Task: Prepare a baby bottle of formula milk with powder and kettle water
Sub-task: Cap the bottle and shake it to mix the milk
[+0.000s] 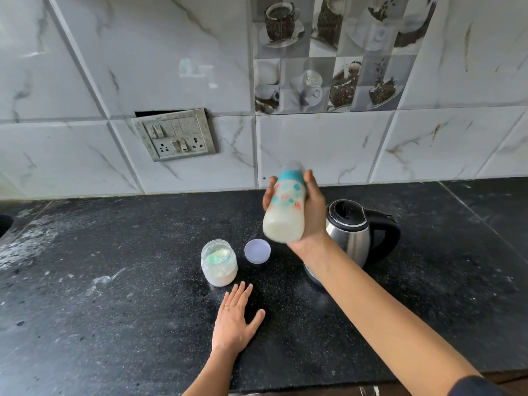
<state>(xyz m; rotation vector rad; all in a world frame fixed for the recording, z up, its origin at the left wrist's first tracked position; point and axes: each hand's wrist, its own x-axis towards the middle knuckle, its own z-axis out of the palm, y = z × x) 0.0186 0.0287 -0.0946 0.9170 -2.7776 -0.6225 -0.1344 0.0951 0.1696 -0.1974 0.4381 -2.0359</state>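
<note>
Nearest the camera, a dark sleeve (480,387) shows at 5 o'clock in the view. The left hand (235,320) lies flat, palm down, on the black speckled countertop (114,324), fingers straight and slightly spread, holding nothing; a ring sits on one finger. The two hands are well apart.

Just beyond the left fingertips, at about 11 o'clock from that hand, stands an open clear jar (219,264) partly filled with white powder, with a teal scoop (213,258) resting inside. At 2 o'clock from the jar, close beside it but not touching, a pale lilac lid (257,250) lies on the counter.

At 3 o'clock from the lid stands a steel kettle (354,235) with a black lid and a black handle pointing to 3 o'clock; the right forearm crosses in front of its lower part.

The right hand (313,215) is raised above the counter, fingers and thumb wrapped round the baby bottle (283,212). The bottle is tilted, its base towards the camera and its teal collar pointing away to 12 o'clock. It holds milky white liquid; its top is blurred.

White dusty smears mark the counter at 9 o'clock. Farther off, on the marbled tile wall (314,150), a grey switchboard (175,135) sits at 10 o'clock, and coffee-cup picture tiles (328,52) fill the area at 1 o'clock.
</note>
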